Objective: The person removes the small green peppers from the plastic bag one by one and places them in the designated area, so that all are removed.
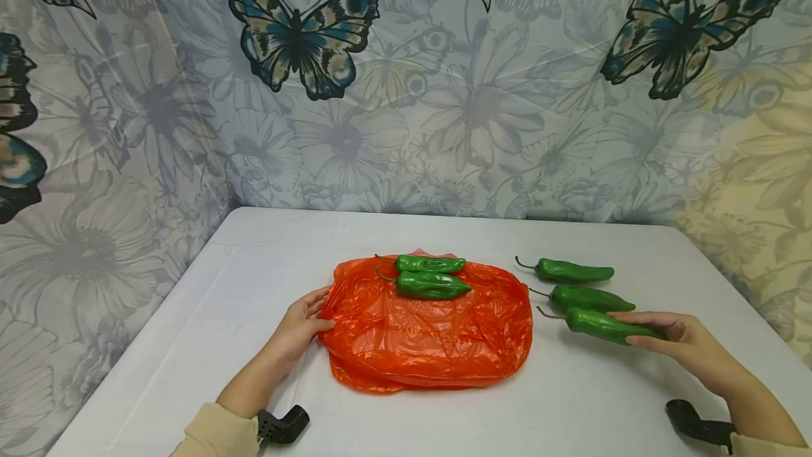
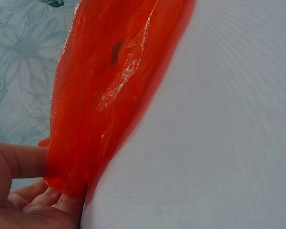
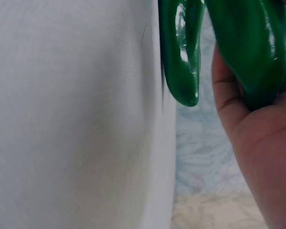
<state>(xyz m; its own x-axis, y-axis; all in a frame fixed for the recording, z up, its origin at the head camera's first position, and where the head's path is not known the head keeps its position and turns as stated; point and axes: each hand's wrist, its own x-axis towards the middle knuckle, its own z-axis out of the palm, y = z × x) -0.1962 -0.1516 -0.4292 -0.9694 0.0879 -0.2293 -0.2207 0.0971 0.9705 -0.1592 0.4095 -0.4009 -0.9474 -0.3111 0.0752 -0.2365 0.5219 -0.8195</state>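
Note:
An orange-red plastic bag (image 1: 431,344) lies spread on the white table. My left hand (image 1: 297,328) pinches its left edge, thumb on top and fingers beneath, as the left wrist view also shows. Across the upper part of the bag lie two green peppers, a nearer one (image 1: 431,285) and a farther one (image 1: 434,264), stems to the left. My right hand (image 1: 691,344) grips the blunt end of another green pepper (image 1: 599,325), its stem pointing left. Just behind that one are two more, a middle pepper (image 1: 590,297) and a back pepper (image 1: 574,271), roughly parallel.
The white table (image 1: 266,259) runs back to a wall hanging (image 1: 406,125) printed with flowers and butterflies. Black wrist devices, one on the left wrist (image 1: 283,426) and one on the right (image 1: 694,423), stick out low over the table.

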